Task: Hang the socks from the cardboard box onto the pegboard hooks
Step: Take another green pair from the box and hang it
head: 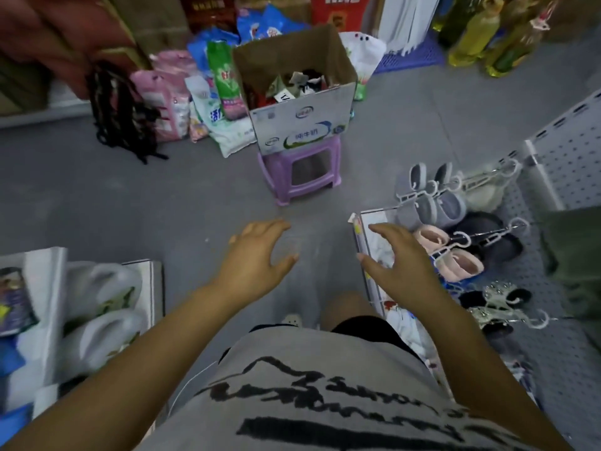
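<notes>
Head view: a cardboard box of socks sits on a purple stool at upper centre; slippers hang on pegboard hooks at right. Left hand and right hand hover empty at centre, fingers spread.

so the person's got on a light grey short-sleeved t-shirt with a big black brush-stroke print across the front, a jagged mountain-outline shape up top and blurry scrawled lettering under it that i can't read. the sleeves don't reach into view, so both forearms are bare right down to the left hand and right hand, no watch, ring or bracelet-type stuff visible. below the shirt hem there's a pair of black shorts, with one bare knee poking out.
</notes>
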